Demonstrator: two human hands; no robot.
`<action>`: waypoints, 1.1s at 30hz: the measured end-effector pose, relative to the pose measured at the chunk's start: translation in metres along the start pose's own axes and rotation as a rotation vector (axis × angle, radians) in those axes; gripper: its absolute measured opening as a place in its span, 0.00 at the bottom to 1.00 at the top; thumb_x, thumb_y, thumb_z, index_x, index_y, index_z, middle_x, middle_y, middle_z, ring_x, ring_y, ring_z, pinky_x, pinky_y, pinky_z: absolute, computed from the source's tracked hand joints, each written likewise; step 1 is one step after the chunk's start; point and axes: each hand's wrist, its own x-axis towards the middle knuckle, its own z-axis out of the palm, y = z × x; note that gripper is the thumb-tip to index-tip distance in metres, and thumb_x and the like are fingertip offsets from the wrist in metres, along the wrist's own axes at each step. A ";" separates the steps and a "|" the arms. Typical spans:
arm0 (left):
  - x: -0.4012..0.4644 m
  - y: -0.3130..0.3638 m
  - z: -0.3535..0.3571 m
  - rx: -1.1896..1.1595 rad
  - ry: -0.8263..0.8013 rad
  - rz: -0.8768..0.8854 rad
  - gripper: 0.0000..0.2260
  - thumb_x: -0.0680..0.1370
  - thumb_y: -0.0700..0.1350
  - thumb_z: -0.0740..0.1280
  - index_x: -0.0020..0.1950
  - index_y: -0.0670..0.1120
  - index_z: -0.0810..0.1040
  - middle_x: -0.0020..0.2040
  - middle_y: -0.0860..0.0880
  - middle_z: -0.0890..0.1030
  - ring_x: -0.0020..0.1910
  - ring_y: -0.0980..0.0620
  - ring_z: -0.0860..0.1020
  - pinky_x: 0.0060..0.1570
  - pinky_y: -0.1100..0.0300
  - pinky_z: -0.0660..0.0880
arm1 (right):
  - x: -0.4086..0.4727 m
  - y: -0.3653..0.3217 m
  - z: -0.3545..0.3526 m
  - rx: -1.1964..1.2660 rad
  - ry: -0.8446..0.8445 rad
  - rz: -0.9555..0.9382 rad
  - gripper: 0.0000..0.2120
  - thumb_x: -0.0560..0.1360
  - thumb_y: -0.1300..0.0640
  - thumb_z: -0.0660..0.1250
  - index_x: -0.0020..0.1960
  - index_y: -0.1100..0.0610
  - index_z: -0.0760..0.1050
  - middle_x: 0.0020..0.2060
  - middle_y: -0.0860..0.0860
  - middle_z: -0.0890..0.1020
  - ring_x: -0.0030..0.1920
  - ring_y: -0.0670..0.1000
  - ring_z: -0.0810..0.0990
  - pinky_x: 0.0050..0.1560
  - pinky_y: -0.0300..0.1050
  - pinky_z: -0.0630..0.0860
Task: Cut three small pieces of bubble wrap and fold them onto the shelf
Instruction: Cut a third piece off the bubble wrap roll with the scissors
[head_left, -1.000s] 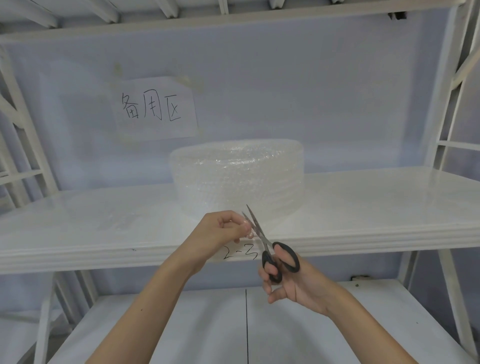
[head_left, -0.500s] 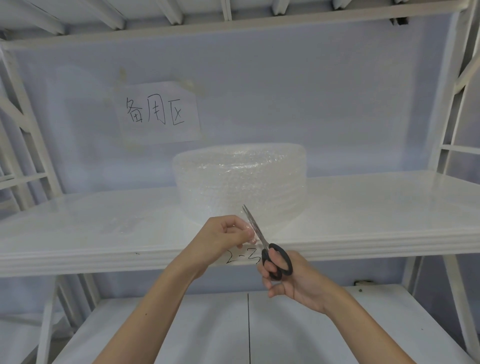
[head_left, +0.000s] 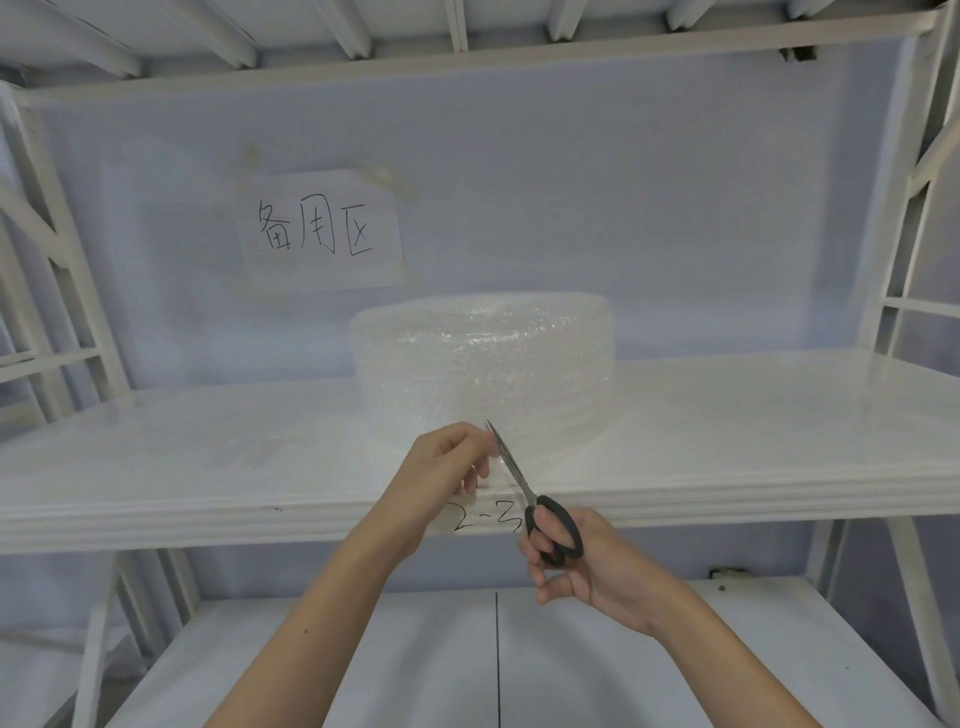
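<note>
A clear roll of bubble wrap (head_left: 483, 364) stands in the middle of the white shelf (head_left: 727, 415). My left hand (head_left: 447, 467) pinches a loose flap of the wrap (head_left: 496, 486) in front of the roll, near the shelf's front edge. My right hand (head_left: 566, 561) grips black-handled scissors (head_left: 550, 527) through the loops. Their blades point up and left, closed together, lying against the flap beside my left fingers.
A paper sign with handwritten characters (head_left: 322, 228) is taped to the back wall. The shelf's front lip carries a label reading "2-3" (head_left: 488, 519). A lower white shelf (head_left: 467, 665) lies under my arms. White frame uprights stand at both sides.
The scissor blades, spread a second ago, have closed along the flap. Both hands stay near the shelf's front edge.
</note>
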 end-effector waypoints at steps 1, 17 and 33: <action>0.000 -0.001 0.001 -0.003 0.012 0.000 0.10 0.78 0.45 0.64 0.39 0.46 0.80 0.32 0.52 0.75 0.30 0.53 0.70 0.38 0.60 0.69 | 0.000 0.000 0.001 -0.002 0.002 0.002 0.18 0.72 0.46 0.67 0.34 0.57 0.68 0.32 0.53 0.73 0.30 0.51 0.74 0.32 0.44 0.78; -0.003 -0.002 0.004 0.023 0.062 0.027 0.11 0.79 0.44 0.64 0.38 0.46 0.79 0.30 0.51 0.75 0.30 0.54 0.70 0.39 0.61 0.70 | 0.005 -0.011 0.007 0.012 -0.042 0.020 0.20 0.73 0.42 0.63 0.35 0.58 0.69 0.33 0.52 0.73 0.31 0.52 0.74 0.30 0.43 0.78; -0.001 -0.003 0.005 0.002 0.080 0.030 0.12 0.79 0.47 0.66 0.38 0.45 0.80 0.31 0.51 0.75 0.30 0.53 0.71 0.38 0.59 0.71 | 0.009 -0.004 0.007 0.030 -0.012 -0.018 0.21 0.67 0.40 0.69 0.33 0.57 0.69 0.32 0.52 0.73 0.29 0.51 0.74 0.28 0.41 0.76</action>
